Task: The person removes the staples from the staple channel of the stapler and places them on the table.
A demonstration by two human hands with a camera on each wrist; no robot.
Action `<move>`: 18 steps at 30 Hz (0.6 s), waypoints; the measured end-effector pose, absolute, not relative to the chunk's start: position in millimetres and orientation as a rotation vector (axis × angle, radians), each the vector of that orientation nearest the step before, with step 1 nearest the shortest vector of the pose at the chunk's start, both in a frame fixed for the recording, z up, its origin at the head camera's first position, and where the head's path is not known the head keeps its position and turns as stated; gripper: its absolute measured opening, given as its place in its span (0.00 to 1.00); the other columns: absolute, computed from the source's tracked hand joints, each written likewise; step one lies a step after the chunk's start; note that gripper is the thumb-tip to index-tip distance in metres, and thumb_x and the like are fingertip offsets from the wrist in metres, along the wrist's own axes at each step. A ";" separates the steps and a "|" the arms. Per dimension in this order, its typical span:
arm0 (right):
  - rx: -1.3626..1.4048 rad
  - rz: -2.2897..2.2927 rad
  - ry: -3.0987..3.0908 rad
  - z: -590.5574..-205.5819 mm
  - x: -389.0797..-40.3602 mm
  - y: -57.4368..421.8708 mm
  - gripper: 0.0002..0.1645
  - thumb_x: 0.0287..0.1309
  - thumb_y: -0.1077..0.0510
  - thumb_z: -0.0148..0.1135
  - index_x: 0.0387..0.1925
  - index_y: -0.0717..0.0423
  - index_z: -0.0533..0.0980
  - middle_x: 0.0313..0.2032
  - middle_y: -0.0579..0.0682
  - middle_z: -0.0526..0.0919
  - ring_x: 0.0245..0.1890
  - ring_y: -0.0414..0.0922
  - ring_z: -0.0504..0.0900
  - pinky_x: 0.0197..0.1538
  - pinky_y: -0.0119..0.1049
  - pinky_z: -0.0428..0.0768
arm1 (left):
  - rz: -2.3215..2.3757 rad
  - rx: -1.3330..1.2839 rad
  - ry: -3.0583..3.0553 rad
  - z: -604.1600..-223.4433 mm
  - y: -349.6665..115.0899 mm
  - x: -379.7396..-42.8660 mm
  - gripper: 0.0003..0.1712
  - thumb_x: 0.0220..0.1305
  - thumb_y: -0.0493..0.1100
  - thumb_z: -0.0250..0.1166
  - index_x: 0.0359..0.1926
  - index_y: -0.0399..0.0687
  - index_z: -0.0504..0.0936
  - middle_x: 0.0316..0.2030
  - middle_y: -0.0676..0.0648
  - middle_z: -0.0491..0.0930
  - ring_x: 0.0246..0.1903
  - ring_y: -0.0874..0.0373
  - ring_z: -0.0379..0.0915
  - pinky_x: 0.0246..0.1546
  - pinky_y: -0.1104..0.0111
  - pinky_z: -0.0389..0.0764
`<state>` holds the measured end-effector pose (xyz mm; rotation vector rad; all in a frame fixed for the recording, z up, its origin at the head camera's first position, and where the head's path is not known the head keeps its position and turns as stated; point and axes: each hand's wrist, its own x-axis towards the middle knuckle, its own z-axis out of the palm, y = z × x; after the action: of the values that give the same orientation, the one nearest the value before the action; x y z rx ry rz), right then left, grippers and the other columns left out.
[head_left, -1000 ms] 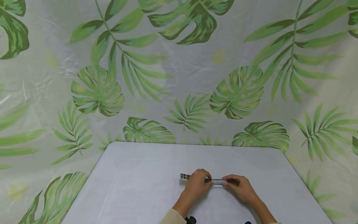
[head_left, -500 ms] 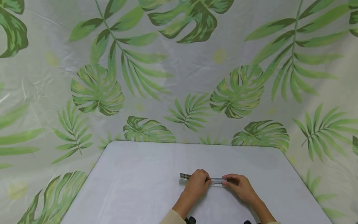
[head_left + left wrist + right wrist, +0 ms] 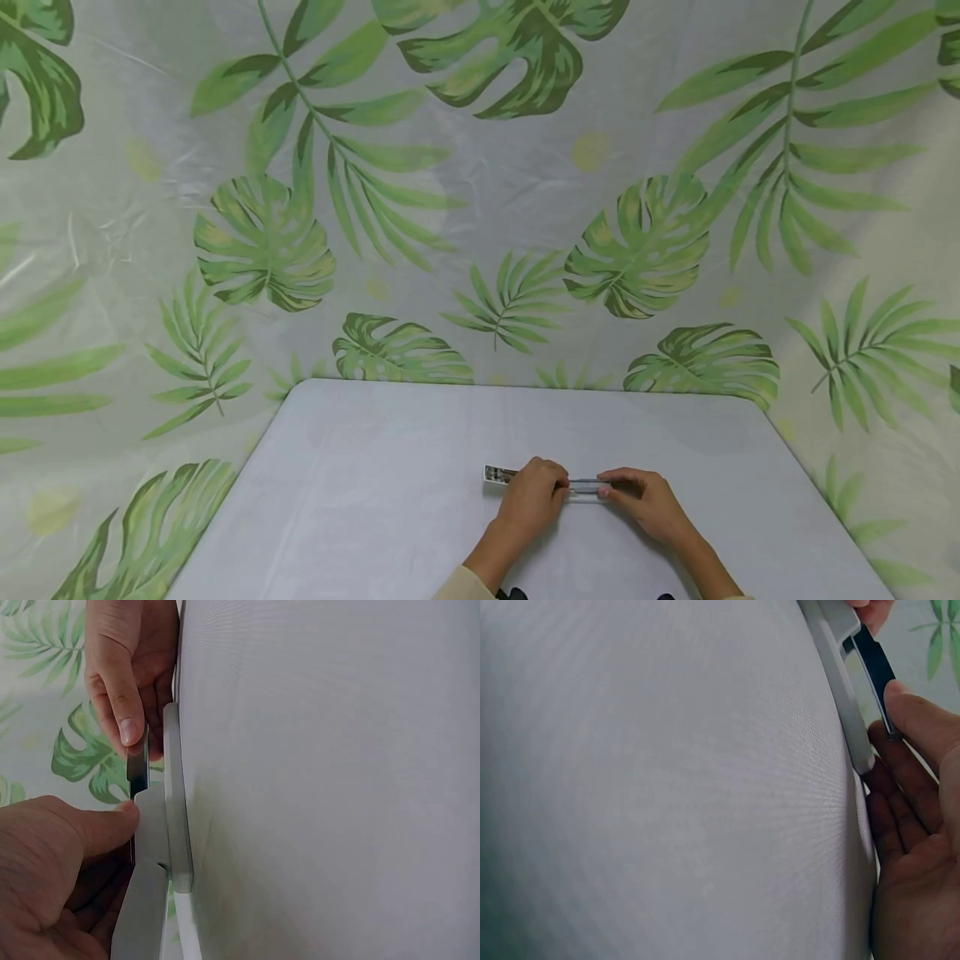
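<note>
A light grey stapler (image 3: 154,825) lies at the middle of the white table, its top cover swung open to the left. The cover's metal inside (image 3: 497,474) shows just left of my left hand (image 3: 531,497). That hand grips the stapler near its hinge, thumb on the near side; its other fingers are partly hidden. On the right, my right hand (image 3: 647,500) pinches the free end of the dark metal staple magazine (image 3: 875,671) between thumb and forefinger. Below the magazine runs the stapler's grey base (image 3: 845,697), with a gap between them.
The white-covered table (image 3: 390,442) extends around both hands. Behind it hangs a pale curtain (image 3: 517,208) printed with green leaves. Dark pieces of the wrist gear (image 3: 514,593) show at the bottom edge.
My left hand's fingers shift slightly around the stapler's hinge area. The right hand keeps its pinch at the magazine's end, and the stapler stays in place.
</note>
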<state>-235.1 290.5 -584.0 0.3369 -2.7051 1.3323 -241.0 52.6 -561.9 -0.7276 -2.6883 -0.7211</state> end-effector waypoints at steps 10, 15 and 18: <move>0.325 1.361 -2.703 -584.3 -235.5 290.3 0.11 0.61 0.48 0.73 0.45 0.43 0.88 0.46 0.43 0.91 0.50 0.35 0.84 0.55 0.32 0.81 | -0.647 -0.745 -2.697 -556.9 53.0 -237.9 0.02 0.61 0.40 0.75 0.35 0.52 0.91 0.42 0.56 0.89 0.46 0.61 0.80 0.49 0.75 0.81; 0.338 1.348 -2.698 -584.1 -236.1 290.3 0.12 0.61 0.48 0.74 0.45 0.44 0.88 0.45 0.44 0.91 0.48 0.35 0.85 0.53 0.31 0.81 | -0.740 -0.731 -2.707 -558.2 52.3 -237.4 0.03 0.60 0.39 0.75 0.35 0.51 0.91 0.45 0.56 0.88 0.46 0.62 0.79 0.48 0.75 0.81; 0.339 1.353 -2.700 -584.4 -235.7 289.8 0.12 0.61 0.48 0.73 0.45 0.44 0.88 0.45 0.44 0.91 0.48 0.34 0.84 0.53 0.30 0.81 | -0.825 -0.716 -2.710 -559.9 51.0 -237.1 0.02 0.62 0.40 0.75 0.36 0.50 0.91 0.44 0.57 0.88 0.46 0.64 0.79 0.46 0.76 0.81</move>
<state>-235.7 289.8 -584.4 0.3387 -2.7003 1.3531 -237.1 51.0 -559.9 -0.7156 -2.7095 -0.8252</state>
